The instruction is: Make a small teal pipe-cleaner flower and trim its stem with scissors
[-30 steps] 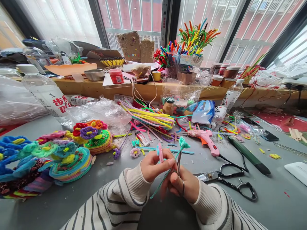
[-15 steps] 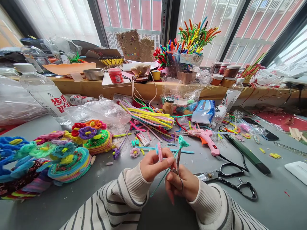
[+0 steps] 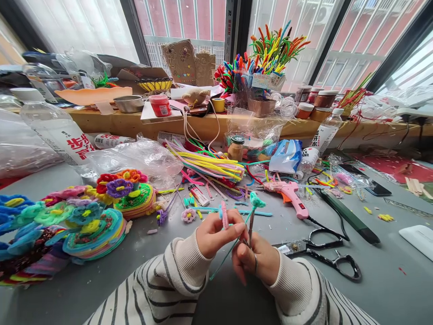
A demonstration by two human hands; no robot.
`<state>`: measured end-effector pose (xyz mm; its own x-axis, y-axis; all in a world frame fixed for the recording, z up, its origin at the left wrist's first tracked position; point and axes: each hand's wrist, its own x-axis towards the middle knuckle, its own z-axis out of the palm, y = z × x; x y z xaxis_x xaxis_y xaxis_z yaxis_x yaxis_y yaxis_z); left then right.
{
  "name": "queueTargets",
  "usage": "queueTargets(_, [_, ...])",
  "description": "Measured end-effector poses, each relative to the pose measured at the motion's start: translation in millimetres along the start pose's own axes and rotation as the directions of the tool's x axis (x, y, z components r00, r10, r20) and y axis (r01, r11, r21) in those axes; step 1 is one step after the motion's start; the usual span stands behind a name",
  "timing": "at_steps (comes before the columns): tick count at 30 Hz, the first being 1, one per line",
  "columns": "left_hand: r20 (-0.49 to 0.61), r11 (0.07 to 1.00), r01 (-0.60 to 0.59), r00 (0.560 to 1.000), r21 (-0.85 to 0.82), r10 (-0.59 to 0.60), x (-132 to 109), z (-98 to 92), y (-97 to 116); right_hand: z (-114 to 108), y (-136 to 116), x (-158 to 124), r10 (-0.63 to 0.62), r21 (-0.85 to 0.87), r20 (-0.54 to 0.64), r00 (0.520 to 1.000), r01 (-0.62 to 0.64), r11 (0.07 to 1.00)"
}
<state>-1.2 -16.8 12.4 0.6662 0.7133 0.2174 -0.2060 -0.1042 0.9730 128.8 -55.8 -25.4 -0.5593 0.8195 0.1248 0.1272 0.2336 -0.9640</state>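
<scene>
Both hands meet low in the middle of the view, over the grey table (image 3: 382, 289). My left hand (image 3: 216, 232) is closed round a small pink and blue pipe-cleaner piece (image 3: 223, 215). My right hand (image 3: 259, 259) pinches the stem of a teal pipe-cleaner flower (image 3: 257, 201) that stands upright; a thin green stem runs down between the hands. A ring shows on one finger of the right hand. Both sleeves are white with dark stripes.
Black scissors (image 3: 333, 262) lie just right of my hands, a pink glue gun (image 3: 291, 196) beyond them. Stacked pipe-cleaner flower discs (image 3: 98, 225) fill the left side. Loose pipe cleaners (image 3: 209, 164), plastic bags, bottles (image 3: 57, 131) and a cluttered wooden ledge (image 3: 209, 124) lie behind.
The right-hand fingers have shifted a little on the stem, from wrapped to a looser pinch. The view has tipped down slightly. Otherwise both hands stay in place.
</scene>
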Motion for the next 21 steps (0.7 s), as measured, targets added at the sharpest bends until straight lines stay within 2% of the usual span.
queueTargets(5, [-0.024,1.000,0.000,1.000,0.008,0.000,0.1,0.4,-0.8,-0.4,-1.0,0.7,0.021,0.004,-0.001,1.000,-0.021,1.000])
queueTargets(12, [-0.003,0.999,0.018,1.000,0.028,-0.018,0.6,-1.3,-2.2,-0.8,-0.4,0.9,0.019,0.011,0.012,1.000,-0.019,1.000])
queueTargets(21, [-0.020,1.000,0.019,1.000,0.016,-0.019,0.1,-1.1,-0.9,-2.0,-2.5,2.6,0.109,-0.001,0.059,0.992,-0.109,0.994])
